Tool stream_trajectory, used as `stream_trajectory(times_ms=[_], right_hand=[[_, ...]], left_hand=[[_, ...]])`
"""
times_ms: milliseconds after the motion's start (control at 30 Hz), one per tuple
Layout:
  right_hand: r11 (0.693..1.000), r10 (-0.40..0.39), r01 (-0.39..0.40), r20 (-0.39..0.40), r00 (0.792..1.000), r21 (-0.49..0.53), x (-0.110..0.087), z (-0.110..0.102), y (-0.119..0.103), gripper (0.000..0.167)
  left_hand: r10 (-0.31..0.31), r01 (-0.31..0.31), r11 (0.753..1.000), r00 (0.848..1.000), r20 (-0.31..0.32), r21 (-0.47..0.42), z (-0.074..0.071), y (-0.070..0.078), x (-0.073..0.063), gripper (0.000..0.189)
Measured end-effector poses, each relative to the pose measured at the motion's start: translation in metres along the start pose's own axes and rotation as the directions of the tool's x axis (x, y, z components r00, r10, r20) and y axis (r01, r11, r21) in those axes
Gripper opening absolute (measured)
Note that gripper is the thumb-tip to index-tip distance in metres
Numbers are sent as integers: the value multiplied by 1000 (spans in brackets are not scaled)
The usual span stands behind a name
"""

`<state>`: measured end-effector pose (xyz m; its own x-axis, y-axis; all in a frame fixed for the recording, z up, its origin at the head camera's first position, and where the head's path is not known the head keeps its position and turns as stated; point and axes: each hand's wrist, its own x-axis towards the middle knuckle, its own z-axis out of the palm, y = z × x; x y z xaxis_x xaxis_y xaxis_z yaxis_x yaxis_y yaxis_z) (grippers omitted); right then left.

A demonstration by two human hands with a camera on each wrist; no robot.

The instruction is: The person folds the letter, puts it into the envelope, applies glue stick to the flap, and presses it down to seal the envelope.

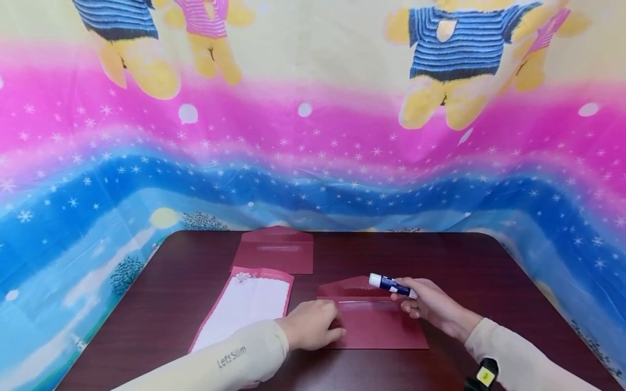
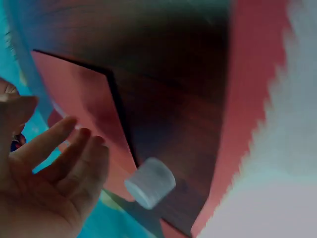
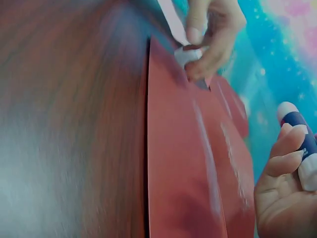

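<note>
My right hand (image 1: 432,307) holds a glue stick (image 1: 389,285) with a dark blue label, its white end pointing left above the flap of a red envelope (image 1: 379,328). The envelope lies with its flap spread away from me, and shiny streaks run along it. My left hand (image 1: 313,323) is over the envelope's left side. In the left wrist view its fingers (image 2: 84,153) are loosely bent, with a gap between them and a white cap (image 2: 150,183) by the envelope's edge. The right wrist view shows the cap (image 3: 185,57) partly behind the left fingers.
Left of the envelope lies a white sheet (image 1: 249,309) with a red border, partly under my left sleeve. A second red envelope (image 1: 279,258) lies behind it near the far table edge. A patterned cloth (image 1: 313,163) hangs beyond the dark wooden table (image 1: 166,293).
</note>
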<state>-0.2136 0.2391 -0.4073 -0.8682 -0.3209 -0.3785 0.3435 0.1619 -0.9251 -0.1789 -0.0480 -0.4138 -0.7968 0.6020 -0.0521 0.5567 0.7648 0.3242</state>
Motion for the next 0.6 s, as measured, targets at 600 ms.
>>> stream_trajectory(times_ms=[600], right_hand=[[966,-213,160,274,938,204,-15,56,-1,31]], left_hand=[[-350,65,385,933,-80,-921,-8,21,-2,46]])
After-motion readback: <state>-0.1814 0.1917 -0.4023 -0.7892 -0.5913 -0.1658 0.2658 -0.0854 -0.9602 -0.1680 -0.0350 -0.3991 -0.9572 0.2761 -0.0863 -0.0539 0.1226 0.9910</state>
